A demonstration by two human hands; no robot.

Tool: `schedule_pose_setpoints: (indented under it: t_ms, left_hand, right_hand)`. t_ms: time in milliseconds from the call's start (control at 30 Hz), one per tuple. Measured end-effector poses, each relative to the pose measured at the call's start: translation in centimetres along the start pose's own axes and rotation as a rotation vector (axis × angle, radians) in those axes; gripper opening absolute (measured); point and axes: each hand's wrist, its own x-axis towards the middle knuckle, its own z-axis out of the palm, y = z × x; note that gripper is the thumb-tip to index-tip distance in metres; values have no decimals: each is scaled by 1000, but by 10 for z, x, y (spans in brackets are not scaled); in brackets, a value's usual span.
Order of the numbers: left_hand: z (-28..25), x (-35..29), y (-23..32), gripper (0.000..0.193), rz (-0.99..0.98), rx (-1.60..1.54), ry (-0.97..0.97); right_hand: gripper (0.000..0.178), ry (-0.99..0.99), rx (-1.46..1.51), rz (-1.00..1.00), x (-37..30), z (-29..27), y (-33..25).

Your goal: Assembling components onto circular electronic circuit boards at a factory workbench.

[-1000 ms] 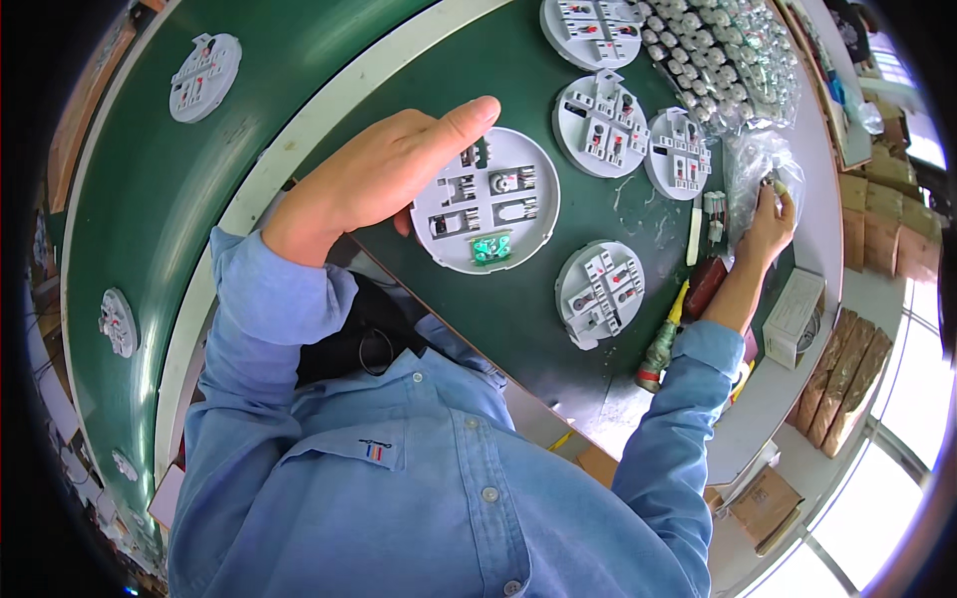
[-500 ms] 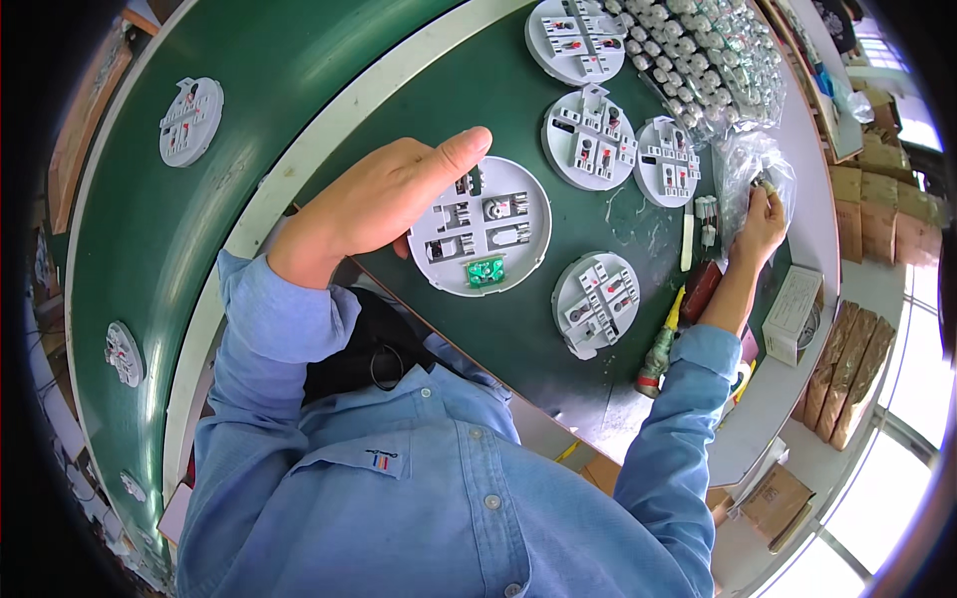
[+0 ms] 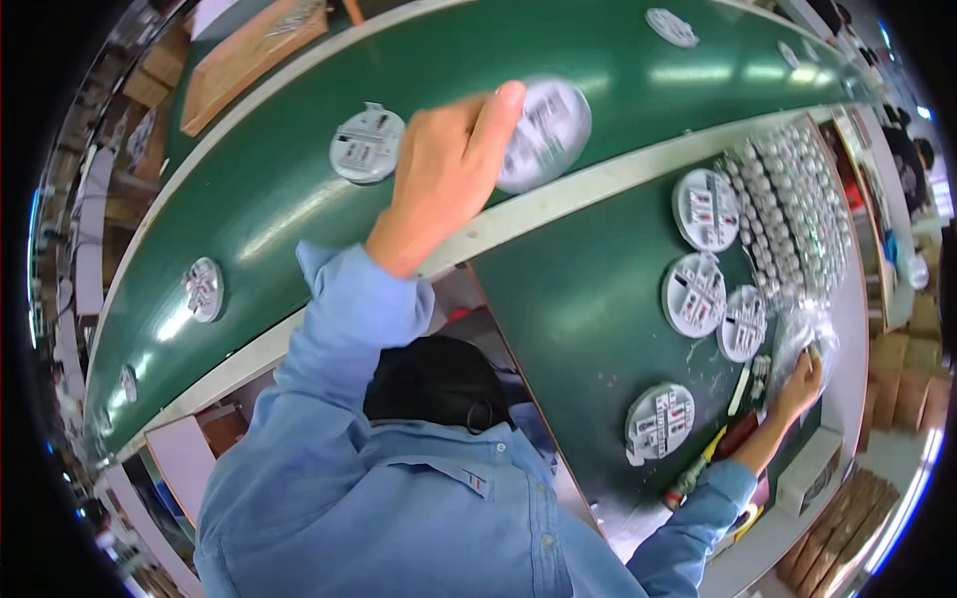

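My left hand (image 3: 444,169) is closed on the edge of a round white plastic housing (image 3: 553,130), thumb on top, and holds it over the green conveyor belt. The housing is blurred, so its inner parts do not show clearly. At the far right of the bench, my right hand (image 3: 800,387) has its fingers pressed together at a clear plastic bag (image 3: 809,334); what they pinch is hidden. Beside that hand are small metal parts (image 3: 761,374), a pale strip (image 3: 739,391) and a green and yellow screwdriver-like tool (image 3: 690,481).
Round white housings with fitted parts lie on the green bench (image 3: 568,299), one (image 3: 660,424) nearest me. Another housing (image 3: 367,145) rests on the belt (image 3: 289,214). Behind the bag sits a stack of small silvery parts (image 3: 793,214). A pale rail (image 3: 588,189) divides belt from bench.
My left hand has carried the round housing from over the bench, across the rail, to over the belt. The view has turned leftward. My right hand stays at the bag.
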Motion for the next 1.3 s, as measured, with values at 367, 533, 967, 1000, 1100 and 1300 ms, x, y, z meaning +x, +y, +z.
schedule_pose_setpoints:
  t_ms: [367,533,967,1000,1100,1300]
  left_hand:
    - [-103,38,-137,37,148,563,-35]
    - [-162,53,-178,25,-163,340,-335]
    - [-124,-2,-53,18,117,341,56]
    - [-101,-15,-32,17,181,318,55]
    - [-17,-52,2,13,362,210,-21]
    - [54,-93,-2,16,295,-18,-137]
  right_hand:
    - [37,47,-13,-41,-14,27,-28]
    - [35,90,15,40,-33,27,-58]
    - [17,17,246,-49,-107,-34,-162]
    - [17,-20,266,-26,-132,-36,-185]
    - [22,-147,409,85,-217,-29,-232]
    - [21,-353,414,102,-301,59,-293]
